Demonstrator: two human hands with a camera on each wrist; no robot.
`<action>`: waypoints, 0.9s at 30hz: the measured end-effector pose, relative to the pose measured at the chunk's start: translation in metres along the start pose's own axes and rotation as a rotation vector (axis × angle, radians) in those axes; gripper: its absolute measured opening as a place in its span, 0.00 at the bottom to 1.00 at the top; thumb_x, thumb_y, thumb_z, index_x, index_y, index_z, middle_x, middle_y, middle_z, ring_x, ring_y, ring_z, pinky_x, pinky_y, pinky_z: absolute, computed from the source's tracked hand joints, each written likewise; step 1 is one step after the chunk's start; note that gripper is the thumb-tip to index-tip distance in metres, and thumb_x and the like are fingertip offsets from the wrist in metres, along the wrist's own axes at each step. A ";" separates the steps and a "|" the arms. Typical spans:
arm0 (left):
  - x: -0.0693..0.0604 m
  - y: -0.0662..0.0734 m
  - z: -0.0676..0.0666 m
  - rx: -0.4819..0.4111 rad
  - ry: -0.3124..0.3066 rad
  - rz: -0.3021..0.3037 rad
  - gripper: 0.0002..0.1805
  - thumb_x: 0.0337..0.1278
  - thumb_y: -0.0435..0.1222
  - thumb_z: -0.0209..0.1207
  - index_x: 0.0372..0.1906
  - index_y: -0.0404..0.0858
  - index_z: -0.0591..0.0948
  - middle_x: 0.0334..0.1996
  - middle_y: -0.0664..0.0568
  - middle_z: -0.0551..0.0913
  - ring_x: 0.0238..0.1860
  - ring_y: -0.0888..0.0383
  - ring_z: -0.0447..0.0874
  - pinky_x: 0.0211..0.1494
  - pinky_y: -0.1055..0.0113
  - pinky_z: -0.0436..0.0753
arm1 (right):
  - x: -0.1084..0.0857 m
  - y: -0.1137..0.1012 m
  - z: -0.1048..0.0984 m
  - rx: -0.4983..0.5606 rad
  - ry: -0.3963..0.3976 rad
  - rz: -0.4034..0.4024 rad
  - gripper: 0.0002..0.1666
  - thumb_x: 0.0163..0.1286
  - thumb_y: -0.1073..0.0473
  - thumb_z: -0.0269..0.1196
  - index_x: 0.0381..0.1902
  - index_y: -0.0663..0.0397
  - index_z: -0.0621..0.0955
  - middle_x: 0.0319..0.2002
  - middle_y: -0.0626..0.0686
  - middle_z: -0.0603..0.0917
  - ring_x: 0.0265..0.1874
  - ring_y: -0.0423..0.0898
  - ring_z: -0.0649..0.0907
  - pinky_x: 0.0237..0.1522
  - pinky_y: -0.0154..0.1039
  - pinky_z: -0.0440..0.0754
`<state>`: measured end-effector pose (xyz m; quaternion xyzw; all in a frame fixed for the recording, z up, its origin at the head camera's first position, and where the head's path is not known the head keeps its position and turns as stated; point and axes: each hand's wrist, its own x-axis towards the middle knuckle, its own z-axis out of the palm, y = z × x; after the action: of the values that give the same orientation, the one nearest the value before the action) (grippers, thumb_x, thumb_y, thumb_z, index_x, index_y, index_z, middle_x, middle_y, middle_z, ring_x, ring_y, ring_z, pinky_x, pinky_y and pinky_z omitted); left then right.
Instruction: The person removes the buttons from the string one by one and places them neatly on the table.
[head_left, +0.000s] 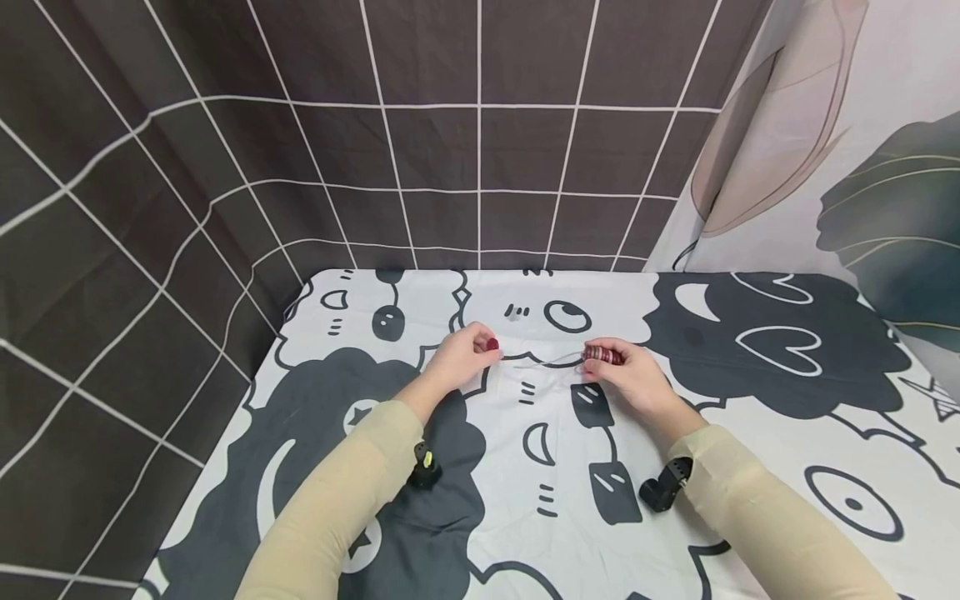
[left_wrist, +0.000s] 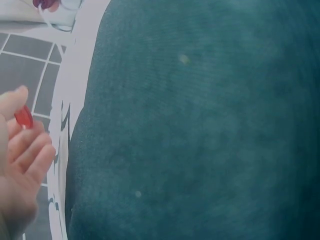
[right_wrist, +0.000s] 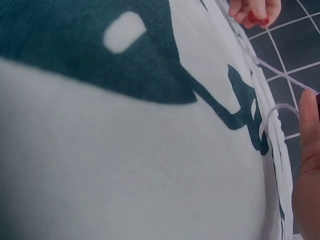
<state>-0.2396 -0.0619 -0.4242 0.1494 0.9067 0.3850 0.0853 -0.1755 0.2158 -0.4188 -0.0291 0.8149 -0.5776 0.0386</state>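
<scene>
In the head view my left hand [head_left: 457, 360] pinches a small red bead-like disc [head_left: 492, 343] between thumb and fingertips; the left wrist view shows this red piece [left_wrist: 23, 118] as well. A short distance to the right, my right hand [head_left: 636, 382] holds a row of dark red and pale striped beads [head_left: 602, 355] in its fingers. A thin, pale cord [right_wrist: 285, 75] stretches from the right hand toward the left, and a loop of it hangs by the right fingers. Whether the cord passes through the red piece, I cannot tell.
Both hands are over a white cloth [head_left: 517, 454] printed with dark cartoon shapes. Behind it hangs a dark curtain [head_left: 435, 150] with white grid lines. A leaf-patterned curtain [head_left: 892, 75] hangs at the right. Each wrist wears a small black camera [head_left: 663, 485].
</scene>
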 end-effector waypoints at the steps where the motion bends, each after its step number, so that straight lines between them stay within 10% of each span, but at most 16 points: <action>1: 0.000 -0.001 0.000 0.009 0.016 -0.006 0.18 0.56 0.44 0.63 0.48 0.41 0.76 0.40 0.53 0.81 0.42 0.58 0.77 0.47 0.63 0.76 | 0.000 0.000 0.000 -0.013 0.004 -0.006 0.27 0.62 0.62 0.64 0.57 0.68 0.73 0.46 0.64 0.78 0.36 0.42 0.84 0.38 0.25 0.76; 27: -0.001 -0.006 -0.010 0.101 0.183 -0.048 0.16 0.55 0.40 0.63 0.47 0.36 0.77 0.40 0.47 0.75 0.42 0.53 0.76 0.47 0.61 0.76 | 0.002 0.010 -0.001 -0.077 0.015 -0.022 0.26 0.61 0.60 0.64 0.56 0.65 0.74 0.45 0.63 0.80 0.36 0.37 0.82 0.38 0.26 0.76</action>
<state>-0.2427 -0.0728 -0.4216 0.0962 0.9323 0.3486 0.0037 -0.1771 0.2197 -0.4277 -0.0352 0.8365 -0.5462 0.0248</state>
